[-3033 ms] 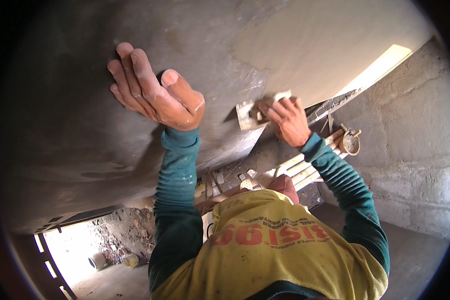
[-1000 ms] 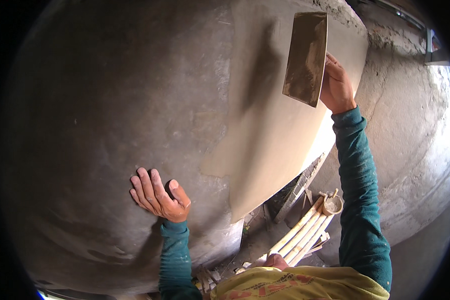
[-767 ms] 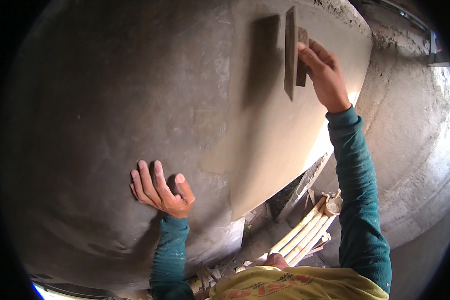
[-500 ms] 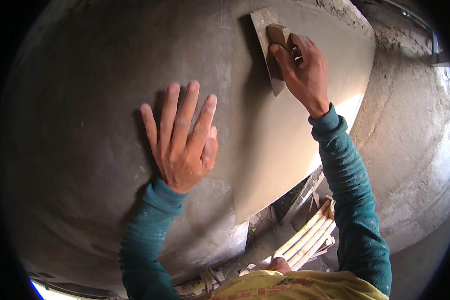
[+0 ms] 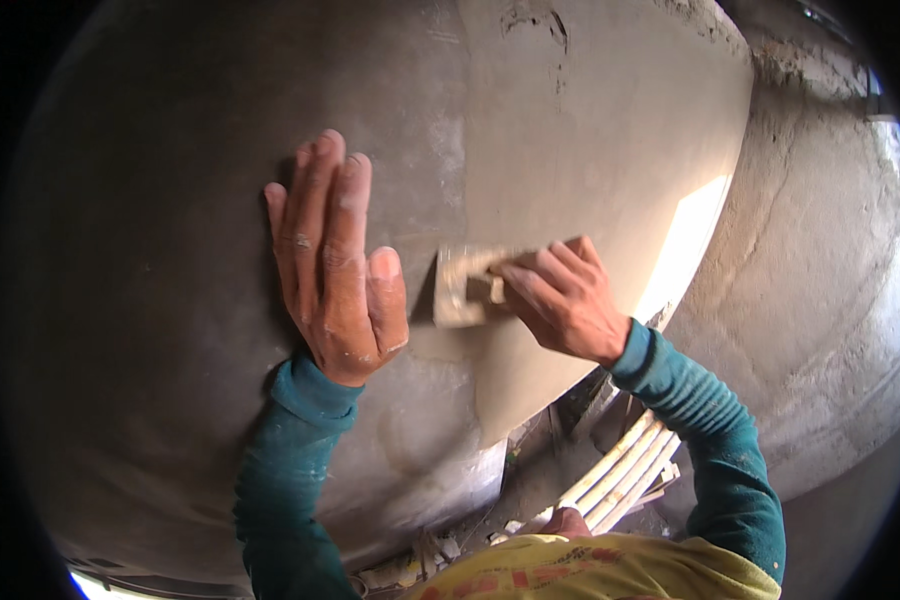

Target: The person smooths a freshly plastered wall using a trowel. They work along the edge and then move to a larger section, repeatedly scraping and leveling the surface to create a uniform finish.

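Observation:
My left hand (image 5: 335, 280) is raised against the dark grey plastered wall (image 5: 150, 300), its fingers stretched upward. My right hand (image 5: 560, 300) grips the handle of a flat plastering trowel (image 5: 455, 290), whose blade lies over the paler band of plaster (image 5: 590, 130) just right of my left hand, near the boundary between the darker and lighter surfaces. The trowel is slightly blurred. A few dark scratch marks show at the top of the pale band.
A rougher grey wall (image 5: 810, 280) stands to the right. Below, past the lower edge of the plastered surface, lie bamboo poles (image 5: 620, 475) and scattered debris (image 5: 440, 550). A bright strip of light falls on the right edge of the pale plaster.
Since half a second ago the trowel in my right hand has come down and leftward, turning more crosswise. My left hand remains on the wall, slightly further left and higher.

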{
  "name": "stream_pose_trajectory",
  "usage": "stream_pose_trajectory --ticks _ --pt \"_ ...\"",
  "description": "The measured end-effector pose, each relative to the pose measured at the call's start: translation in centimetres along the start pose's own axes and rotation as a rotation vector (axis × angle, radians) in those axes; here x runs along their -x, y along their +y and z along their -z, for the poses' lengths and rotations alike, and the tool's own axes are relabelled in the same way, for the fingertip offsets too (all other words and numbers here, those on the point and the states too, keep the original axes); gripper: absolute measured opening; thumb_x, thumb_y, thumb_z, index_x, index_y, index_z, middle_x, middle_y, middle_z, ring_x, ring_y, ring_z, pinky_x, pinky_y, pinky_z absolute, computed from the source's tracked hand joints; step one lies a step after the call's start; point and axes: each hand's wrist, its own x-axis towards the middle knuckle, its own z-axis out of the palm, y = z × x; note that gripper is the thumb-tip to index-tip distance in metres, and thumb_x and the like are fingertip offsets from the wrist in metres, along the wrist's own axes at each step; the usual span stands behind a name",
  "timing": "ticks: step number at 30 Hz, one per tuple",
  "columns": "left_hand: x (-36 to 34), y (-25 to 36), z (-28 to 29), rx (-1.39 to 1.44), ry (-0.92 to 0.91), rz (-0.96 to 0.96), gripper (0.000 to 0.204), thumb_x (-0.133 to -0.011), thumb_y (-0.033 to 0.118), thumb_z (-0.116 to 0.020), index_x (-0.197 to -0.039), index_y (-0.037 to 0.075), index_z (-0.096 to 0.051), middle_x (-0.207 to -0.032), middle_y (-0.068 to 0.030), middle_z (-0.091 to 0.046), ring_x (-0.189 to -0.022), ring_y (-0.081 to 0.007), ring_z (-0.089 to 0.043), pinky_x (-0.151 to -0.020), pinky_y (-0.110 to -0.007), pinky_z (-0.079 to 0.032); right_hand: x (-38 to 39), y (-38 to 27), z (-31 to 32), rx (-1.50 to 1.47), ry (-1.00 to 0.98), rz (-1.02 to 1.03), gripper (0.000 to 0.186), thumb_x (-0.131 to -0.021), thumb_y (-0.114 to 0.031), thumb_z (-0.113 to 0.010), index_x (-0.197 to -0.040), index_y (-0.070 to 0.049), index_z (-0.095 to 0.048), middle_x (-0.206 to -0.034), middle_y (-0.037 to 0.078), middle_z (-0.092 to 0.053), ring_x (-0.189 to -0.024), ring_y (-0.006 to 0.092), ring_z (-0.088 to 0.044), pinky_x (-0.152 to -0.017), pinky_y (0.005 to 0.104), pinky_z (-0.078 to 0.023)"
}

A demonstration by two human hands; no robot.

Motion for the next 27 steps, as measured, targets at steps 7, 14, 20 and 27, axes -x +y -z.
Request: stream_pose_trajectory --ticks 7,14,20,27 --pt "0.5 0.2 0.0 -0.107 -0.106 0.038 0.053 -0.109 0.027 -0.041 -0.150 -0.002 -0.058 -0.154 -0.0223 -0.058 -0.148 -0.0405 -0.051 -0.128 -0.059 -0.026 -10.3 10.0 8.0 0.255 0.214 0.024 0.040 -0.091 -0.015 -0.078 -0.128 -0.003 -0.068 -0.121 0.014 -0.069 -0.108 0.0372 -0.065 -0.092 0.0480 -0.047" --pt "0.3 0.6 0.2 -0.153 -0.138 0.032 0.053 -0.108 0.029 -0.041 -0.149 0.000 -0.060 -0.153 -0.0205 -0.060 -0.147 -0.0392 -0.051 -0.128 -0.059 -0.026 -16.2 12.5 11.4 0.228 0.135 0.202 0.031 -0.095 -0.018 -0.073 -0.121 -0.003 -0.068 -0.113 0.014 -0.068 -0.101 0.0323 -0.063 -0.091 0.0423 -0.047" --pt "-1.0 1.0 1.1 -0.180 -0.146 0.041 0.052 -0.106 0.028 -0.044 -0.147 0.002 -0.064 -0.151 -0.0193 -0.062 -0.145 -0.0368 -0.054 -0.128 -0.058 -0.026 -9.5 10.4 7.5 0.206 0.008 0.256 0.034 -0.093 -0.016 -0.074 -0.126 -0.008 -0.069 -0.112 0.012 -0.067 -0.104 0.0331 -0.063 -0.091 0.0439 -0.045" --pt "-0.7 1.1 -0.5 -0.178 -0.145 0.045 0.052 -0.104 0.027 -0.046 -0.147 0.004 -0.064 -0.152 -0.0177 -0.061 -0.146 -0.0363 -0.053 -0.128 -0.058 -0.026 1.3 5.4 4.3 -0.023 -0.373 0.094 0.024 -0.090 -0.017 -0.072 -0.113 -0.015 -0.073 -0.099 0.002 -0.063 -0.095 0.0217 -0.060 -0.086 0.0381 -0.042"
